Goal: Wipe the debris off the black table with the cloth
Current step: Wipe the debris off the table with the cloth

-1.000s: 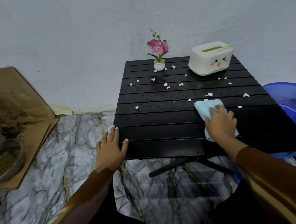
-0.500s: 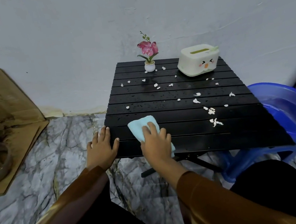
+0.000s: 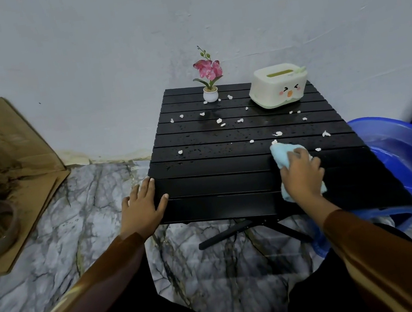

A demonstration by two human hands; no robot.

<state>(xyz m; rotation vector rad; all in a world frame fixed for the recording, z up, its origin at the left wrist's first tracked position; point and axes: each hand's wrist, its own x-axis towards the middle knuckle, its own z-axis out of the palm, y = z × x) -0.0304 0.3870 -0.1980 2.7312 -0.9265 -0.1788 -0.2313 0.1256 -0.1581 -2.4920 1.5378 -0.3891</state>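
Your right hand [image 3: 301, 174] presses flat on a soft, pale blue cloth [image 3: 283, 155], crumpled and folded, fingers curled over it on the right half of the black counter [image 3: 219, 180]. The cloth's far corner pokes out ahead of your knuckles, and another bit shows under your wrist. The counter top is square, made of matte black slats with narrow grooves between them, dotted with water droplets, on crossed black legs.

Small white debris [image 3: 219, 121], irregular crumb-like bits, lies scattered across the far half; a few bits sit just beside the cloth's front edge and right side. The near slats look bare.

Your left hand [image 3: 142, 208] lies open, palm down, fingers spread, gripping nothing, braced on the counter's near left corner.

At the back stand a tiny white pot with a pink artificial orchid [image 3: 207, 76] and a cream, rounded plastic tissue box [image 3: 278, 86] printed with a cartoon face.

A translucent blue plastic basin [image 3: 410, 152] sits to the right. Creased brown cardboard [image 3: 3, 148] leans at left; its dark print is unreadable. The floor [image 3: 76, 228] is grey veined marble.
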